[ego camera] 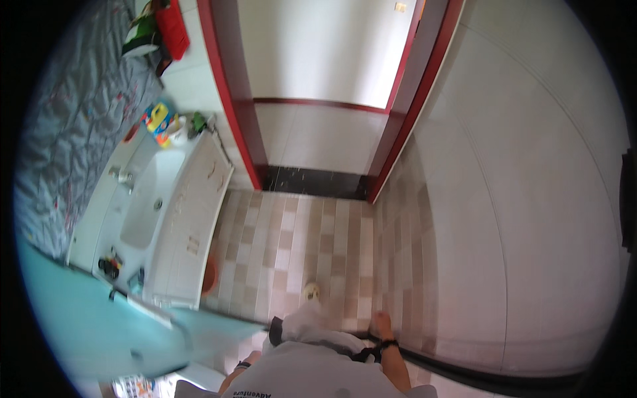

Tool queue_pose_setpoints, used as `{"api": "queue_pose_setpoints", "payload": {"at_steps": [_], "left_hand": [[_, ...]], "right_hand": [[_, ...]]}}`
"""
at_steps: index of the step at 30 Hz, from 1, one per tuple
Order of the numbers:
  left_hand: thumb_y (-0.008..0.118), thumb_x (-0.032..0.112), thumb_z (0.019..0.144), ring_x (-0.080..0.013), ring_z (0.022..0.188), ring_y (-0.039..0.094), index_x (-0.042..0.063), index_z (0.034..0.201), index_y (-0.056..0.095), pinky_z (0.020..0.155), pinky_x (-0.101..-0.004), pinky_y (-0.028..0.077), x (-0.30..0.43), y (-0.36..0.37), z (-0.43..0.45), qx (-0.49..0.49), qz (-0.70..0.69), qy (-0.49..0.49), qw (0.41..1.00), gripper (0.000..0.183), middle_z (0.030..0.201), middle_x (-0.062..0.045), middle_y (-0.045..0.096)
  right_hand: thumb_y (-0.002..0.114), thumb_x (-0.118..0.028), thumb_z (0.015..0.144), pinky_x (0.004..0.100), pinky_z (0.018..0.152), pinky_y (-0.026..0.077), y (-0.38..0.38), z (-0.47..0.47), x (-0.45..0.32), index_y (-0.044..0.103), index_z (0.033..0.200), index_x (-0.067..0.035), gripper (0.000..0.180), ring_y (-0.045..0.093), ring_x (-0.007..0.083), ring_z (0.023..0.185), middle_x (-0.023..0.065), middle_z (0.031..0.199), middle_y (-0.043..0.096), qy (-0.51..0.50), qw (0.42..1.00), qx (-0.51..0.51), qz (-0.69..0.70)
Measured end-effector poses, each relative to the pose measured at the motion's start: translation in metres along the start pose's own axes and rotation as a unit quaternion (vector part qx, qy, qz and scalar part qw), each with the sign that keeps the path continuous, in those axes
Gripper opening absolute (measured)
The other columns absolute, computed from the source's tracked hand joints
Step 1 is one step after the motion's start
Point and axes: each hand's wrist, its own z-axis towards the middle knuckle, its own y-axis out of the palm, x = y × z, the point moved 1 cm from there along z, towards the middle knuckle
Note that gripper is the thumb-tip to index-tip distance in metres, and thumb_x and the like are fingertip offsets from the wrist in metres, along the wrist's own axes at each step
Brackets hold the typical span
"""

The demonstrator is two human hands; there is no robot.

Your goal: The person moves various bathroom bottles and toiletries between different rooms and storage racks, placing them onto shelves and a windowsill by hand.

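My right hand (382, 324) hangs low beside my right hip, near a dark floor-level frame edge; a black band circles its wrist. It is blurred, and whether its fingers are closed cannot be told. My left hand (253, 357) is partly seen at my left side, mostly hidden by my light shirt, with a dark and light band at the wrist. A light shoe (312, 291) shows on the tiled floor (298, 239) before me. Nothing is plainly held in either hand.
A red-framed doorway (231, 114) with a black threshold (318, 182) stands ahead. Along the left runs a white washbasin (149, 219) on a cabinet, with bottles and a cup at its far end. An orange bucket (210, 276) sits beside the cabinet. A teal glass panel (99, 318) is at lower left.
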Motion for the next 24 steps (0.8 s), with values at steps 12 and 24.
{"api": "queue_pose_setpoints", "payload": {"at_steps": [12, 24], "left_hand": [[0.056, 0.015, 0.081, -0.0168, 0.065, 0.061, 0.002, 0.089, 0.056, 0.058, -0.0287, 0.049, 0.304, -0.325, 0.341, 0.094, -0.334, 0.139, 0.928, 0.016, 0.075, -0.008, 0.062], [0.053, 0.017, 0.081, -0.0182, 0.058, 0.059, 0.006, 0.085, 0.055, 0.054, -0.0316, 0.051, 0.231, -0.343, 0.452, -0.051, -0.276, -0.116, 0.953, 0.012, 0.071, -0.007, 0.059]], "right_hand": [[0.045, -0.023, 0.086, 0.0403, 0.048, 0.037, 0.097, 0.085, 0.081, 0.05, 0.062, -0.004, 0.031, 0.043, 0.0285, 0.045, 0.011, 0.049, 0.043, -0.077, 0.865, -0.187, -0.459], [0.056, -0.017, 0.069, 0.0455, 0.062, 0.043, 0.196, 0.557, -0.438, 0.056, 0.069, 0.001, 0.018, 0.055, 0.04, 0.074, 0.0237, 0.074, 0.056, -0.076, 0.988, 0.015, -0.135]]}}
